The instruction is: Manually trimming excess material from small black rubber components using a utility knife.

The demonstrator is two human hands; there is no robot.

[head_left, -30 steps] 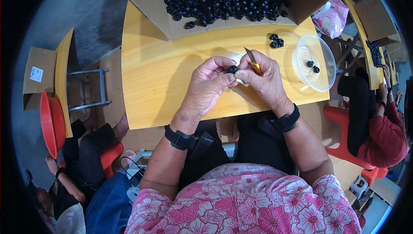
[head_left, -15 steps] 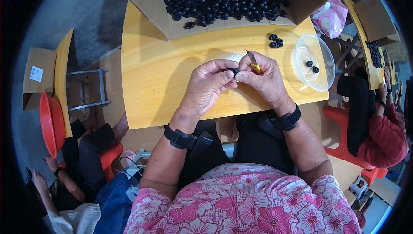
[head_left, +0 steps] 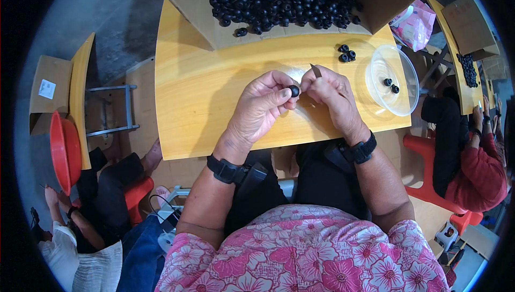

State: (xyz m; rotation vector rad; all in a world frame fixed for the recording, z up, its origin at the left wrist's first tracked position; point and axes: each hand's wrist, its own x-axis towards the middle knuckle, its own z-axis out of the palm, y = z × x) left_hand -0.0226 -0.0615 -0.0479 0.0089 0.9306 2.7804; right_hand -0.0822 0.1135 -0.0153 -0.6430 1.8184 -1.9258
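My left hand (head_left: 261, 104) pinches a small black round part (head_left: 294, 90) between thumb and fingers over the yellow table (head_left: 198, 93). My right hand (head_left: 331, 96) sits right beside it, fingers closed around a thin tool whose metal tip (head_left: 315, 70) sticks up and away. The two hands nearly touch at the part. Both wrists wear black bands.
A cardboard box (head_left: 236, 29) full of several black round parts stands at the table's far edge. A clear plastic bowl (head_left: 394, 80) with two parts sits at the right, with three loose parts (head_left: 346, 53) nearby. Other people sit at left and right; a red basin (head_left: 63, 150) lies at left.
The tool in my right hand has tilted so its tip now points up. My hands have stayed in about the same spot.
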